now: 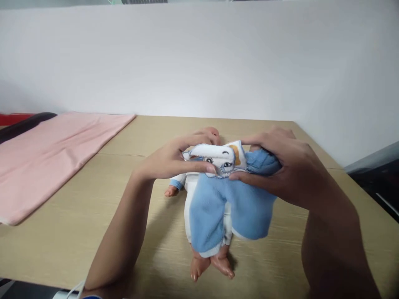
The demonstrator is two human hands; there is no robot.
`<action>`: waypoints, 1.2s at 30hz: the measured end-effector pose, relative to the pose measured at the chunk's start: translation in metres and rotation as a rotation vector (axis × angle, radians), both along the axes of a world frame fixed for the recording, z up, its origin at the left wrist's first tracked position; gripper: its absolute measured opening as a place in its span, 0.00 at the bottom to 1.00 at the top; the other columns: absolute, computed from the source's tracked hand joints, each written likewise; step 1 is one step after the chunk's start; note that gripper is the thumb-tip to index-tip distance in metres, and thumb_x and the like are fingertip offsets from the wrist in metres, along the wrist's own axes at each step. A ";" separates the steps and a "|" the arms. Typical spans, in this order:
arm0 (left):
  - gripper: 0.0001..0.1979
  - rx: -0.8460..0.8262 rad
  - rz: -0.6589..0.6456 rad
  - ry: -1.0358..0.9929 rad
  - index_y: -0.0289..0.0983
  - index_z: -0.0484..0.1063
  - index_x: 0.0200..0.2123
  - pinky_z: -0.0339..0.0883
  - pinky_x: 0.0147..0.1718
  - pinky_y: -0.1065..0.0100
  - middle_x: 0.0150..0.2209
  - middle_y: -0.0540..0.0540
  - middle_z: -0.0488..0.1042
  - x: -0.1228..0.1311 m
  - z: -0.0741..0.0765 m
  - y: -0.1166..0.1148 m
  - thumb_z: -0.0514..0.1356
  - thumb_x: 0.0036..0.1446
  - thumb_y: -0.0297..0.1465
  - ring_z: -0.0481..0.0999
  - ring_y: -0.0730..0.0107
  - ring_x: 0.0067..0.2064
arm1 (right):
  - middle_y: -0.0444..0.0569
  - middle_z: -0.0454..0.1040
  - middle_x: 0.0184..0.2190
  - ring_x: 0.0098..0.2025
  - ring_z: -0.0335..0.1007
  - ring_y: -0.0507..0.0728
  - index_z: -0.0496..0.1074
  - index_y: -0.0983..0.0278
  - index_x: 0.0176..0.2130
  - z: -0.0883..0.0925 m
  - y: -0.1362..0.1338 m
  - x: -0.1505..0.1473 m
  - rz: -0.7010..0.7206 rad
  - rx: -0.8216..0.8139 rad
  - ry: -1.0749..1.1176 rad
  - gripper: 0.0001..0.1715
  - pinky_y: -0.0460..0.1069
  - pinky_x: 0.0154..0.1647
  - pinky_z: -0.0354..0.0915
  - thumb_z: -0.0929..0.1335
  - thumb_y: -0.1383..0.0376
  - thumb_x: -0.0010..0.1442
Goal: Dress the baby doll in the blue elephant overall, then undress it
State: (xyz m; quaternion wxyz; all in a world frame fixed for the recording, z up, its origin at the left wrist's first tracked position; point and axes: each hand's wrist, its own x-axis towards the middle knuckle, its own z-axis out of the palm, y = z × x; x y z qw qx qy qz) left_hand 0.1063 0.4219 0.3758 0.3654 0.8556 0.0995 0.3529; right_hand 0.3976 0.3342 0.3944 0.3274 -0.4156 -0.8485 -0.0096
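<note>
Head view: left hand [177,157] is pinching the blue suit [207,211] at its animal face [219,154]; right hand [285,168] is gripping the bunched side. Suit is hanging over the doll [189,203] lying on the tabletop [264,270] — keeping grips level should be sparing the cloth a twist.
</note>
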 end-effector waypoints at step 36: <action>0.15 -0.002 0.100 0.259 0.42 0.86 0.46 0.69 0.31 0.68 0.35 0.50 0.83 -0.014 0.008 0.002 0.80 0.65 0.44 0.77 0.68 0.34 | 0.36 0.72 0.27 0.26 0.64 0.51 0.74 0.59 0.39 -0.005 0.027 0.026 0.195 -0.470 0.010 0.29 0.49 0.28 0.61 0.82 0.41 0.67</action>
